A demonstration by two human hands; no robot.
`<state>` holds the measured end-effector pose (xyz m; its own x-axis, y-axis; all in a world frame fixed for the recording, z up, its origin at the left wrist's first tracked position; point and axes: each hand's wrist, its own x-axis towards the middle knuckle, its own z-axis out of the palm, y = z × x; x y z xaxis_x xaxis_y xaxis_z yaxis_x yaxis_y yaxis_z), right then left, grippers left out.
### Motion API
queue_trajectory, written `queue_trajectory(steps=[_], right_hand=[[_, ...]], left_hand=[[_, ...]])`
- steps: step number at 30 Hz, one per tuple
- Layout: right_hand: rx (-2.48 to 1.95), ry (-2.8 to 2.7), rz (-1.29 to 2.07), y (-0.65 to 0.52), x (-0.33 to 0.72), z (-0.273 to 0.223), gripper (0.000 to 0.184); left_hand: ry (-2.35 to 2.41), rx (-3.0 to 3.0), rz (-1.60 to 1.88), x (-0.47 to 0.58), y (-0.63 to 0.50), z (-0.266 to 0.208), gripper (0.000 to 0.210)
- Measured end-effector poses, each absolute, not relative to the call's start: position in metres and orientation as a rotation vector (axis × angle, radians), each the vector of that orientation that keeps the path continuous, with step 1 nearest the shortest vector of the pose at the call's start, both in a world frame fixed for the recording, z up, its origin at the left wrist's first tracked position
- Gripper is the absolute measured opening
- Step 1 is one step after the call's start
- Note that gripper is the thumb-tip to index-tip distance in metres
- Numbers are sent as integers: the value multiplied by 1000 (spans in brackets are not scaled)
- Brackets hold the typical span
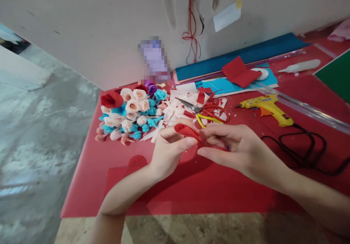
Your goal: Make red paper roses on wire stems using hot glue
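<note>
Between my hands, above the red tabletop, is a red paper flower point(186, 131) with a rolled, cupped petal. My left hand point(171, 147) pinches the petal between thumb and fingers. My right hand point(232, 145) closes on the lower end of the flower, where a thin stem seems to run; its fingertips partly hide this. Just beyond my hands lie scissors point(201, 111) with yellow and red handles, on a heap of white and red paper scraps point(175, 103). To the left, finished paper flowers point(132, 105) in white, blue, red and purple are bunched together.
A yellow glue gun point(269, 109) with a black cord point(298, 153) lies at the right. Behind it are folded red paper point(240, 72), blue paper point(224, 87), a tape roll point(261, 73) and a white glue bottle point(302, 66). A wall point(109, 28) borders the table's back.
</note>
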<state>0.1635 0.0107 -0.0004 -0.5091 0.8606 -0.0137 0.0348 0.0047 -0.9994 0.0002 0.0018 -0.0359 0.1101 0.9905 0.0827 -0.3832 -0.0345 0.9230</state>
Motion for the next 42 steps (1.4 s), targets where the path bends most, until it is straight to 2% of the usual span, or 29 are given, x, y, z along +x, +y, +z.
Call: queue_trajectory(steps=[9, 25, 33, 37, 42], right_hand=[[-954, -1433, 1742, 10, 161, -6, 7], [-1012, -1571, 1728, 15, 167, -6, 11], [-1099, -2021, 1409, 20, 163, -15, 12], [-1170, -2271, 1255, 32, 166, -28, 12], [-1344, -2310, 922, 52, 178, -38, 17]], left_hand=[[733, 1085, 1306, 0, 2, -41, 10], [756, 1101, 1273, -2, 3, -41, 8], [742, 1107, 1375, -8, 8, -30, 3], [792, 1063, 1526, -18, 17, -20, 11], [841, 948, 1708, -27, 28, -11, 19]])
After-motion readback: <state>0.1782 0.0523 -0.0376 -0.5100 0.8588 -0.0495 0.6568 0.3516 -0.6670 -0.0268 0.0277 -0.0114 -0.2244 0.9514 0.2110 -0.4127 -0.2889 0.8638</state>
